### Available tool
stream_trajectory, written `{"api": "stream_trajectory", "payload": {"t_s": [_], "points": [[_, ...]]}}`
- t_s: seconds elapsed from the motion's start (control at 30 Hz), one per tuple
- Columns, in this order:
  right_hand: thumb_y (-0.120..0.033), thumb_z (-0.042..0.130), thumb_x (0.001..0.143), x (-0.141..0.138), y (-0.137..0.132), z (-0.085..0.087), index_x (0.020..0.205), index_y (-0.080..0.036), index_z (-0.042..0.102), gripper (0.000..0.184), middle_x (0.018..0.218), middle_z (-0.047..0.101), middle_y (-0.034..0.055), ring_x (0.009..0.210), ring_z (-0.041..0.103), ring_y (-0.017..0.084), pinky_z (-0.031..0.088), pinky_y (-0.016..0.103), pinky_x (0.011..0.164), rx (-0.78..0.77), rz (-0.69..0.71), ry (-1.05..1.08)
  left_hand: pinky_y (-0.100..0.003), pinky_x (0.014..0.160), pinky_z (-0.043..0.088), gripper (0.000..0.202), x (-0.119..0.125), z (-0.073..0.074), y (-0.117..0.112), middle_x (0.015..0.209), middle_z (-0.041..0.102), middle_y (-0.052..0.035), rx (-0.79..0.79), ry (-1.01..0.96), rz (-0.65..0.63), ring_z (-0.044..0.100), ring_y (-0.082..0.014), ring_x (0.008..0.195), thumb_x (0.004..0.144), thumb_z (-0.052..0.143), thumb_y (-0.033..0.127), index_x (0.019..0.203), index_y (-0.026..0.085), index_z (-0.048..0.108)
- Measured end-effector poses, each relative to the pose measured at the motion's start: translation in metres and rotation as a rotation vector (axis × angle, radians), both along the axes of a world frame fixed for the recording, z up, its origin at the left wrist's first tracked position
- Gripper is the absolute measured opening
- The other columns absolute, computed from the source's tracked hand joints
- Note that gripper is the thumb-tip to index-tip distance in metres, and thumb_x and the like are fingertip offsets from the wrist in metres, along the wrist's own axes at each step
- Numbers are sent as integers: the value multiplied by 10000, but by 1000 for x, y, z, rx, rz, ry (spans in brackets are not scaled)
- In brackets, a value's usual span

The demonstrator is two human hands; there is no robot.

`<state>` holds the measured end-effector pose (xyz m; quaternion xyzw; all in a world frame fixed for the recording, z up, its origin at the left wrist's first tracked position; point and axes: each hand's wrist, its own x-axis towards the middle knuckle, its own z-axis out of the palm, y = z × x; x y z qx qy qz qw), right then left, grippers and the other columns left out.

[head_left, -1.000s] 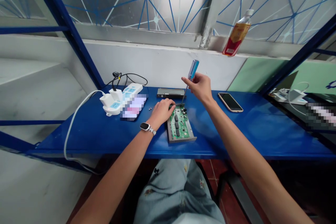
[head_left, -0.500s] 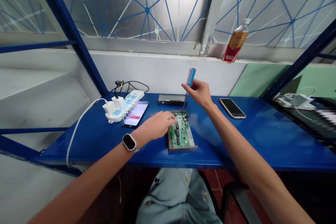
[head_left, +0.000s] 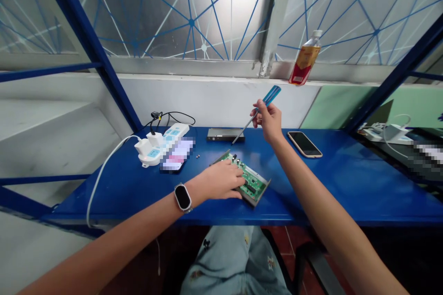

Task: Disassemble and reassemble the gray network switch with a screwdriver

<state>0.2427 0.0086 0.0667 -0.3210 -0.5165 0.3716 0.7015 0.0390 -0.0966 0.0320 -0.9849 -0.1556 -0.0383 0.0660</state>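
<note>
A green circuit board in a grey metal tray (head_left: 254, 181) lies skewed on the blue shelf (head_left: 346, 184). My left hand (head_left: 221, 180) rests on the board's near left side, fingers curled over its edge, a watch on the wrist. My right hand (head_left: 269, 119) is raised above the shelf, closed on a blue-handled screwdriver (head_left: 258, 111) whose tip points down and left, clear of the board. Two small screws (head_left: 197, 156) lie on the shelf left of the board.
A white power strip (head_left: 161, 140) with plugs and a phone (head_left: 176, 154) sit at the left. A grey metal cover (head_left: 225, 134) lies at the back. Another phone (head_left: 304, 143) lies right. A bottle (head_left: 304, 59) stands on the ledge.
My left hand has turned the board clockwise and drawn it nearer. My right hand lifted the screwdriver off the board and tilted it to the right.
</note>
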Motion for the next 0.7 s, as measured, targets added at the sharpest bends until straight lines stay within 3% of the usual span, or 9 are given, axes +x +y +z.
{"api": "stream_trajectory", "payload": {"t_s": [0.2,0.37,0.43,0.57,0.7], "points": [[-577,713,859,34,2,-31,829,-192,588,406,593,612,-45,378,470,61,368,190,356,-233,8,384,-357,729,494,307,57,-22,-19,959,750,-106,-4,-108,286,726,-270,835,924,677,385,1130,167,614],[-361,453,1037,58,-1,-52,836,-182,585,299,611,679,4,403,543,78,444,177,403,-389,-11,611,-349,681,503,277,85,-21,0,884,742,-137,-87,-154,610,733,-296,812,967,587,300,1189,135,579],[-304,398,1043,60,-4,-54,840,-190,577,293,638,714,33,447,609,103,500,189,444,-428,-18,627,-367,738,515,238,80,-18,17,908,737,-146,-107,-211,678,729,-295,864,1001,524,301,1155,141,607],[-258,384,1021,56,-9,-54,789,-207,531,279,653,740,60,469,650,127,536,204,465,-486,-14,635,-404,940,484,222,53,-20,53,1225,686,-152,-100,-332,546,644,-301,1144,972,555,221,1149,172,681],[-263,389,1022,48,-12,-58,785,-202,526,281,650,743,67,449,641,125,541,201,454,-523,-4,640,-357,824,483,223,25,-34,77,1008,744,-92,-271,-367,501,686,-263,946,983,565,283,1005,198,769]]}}
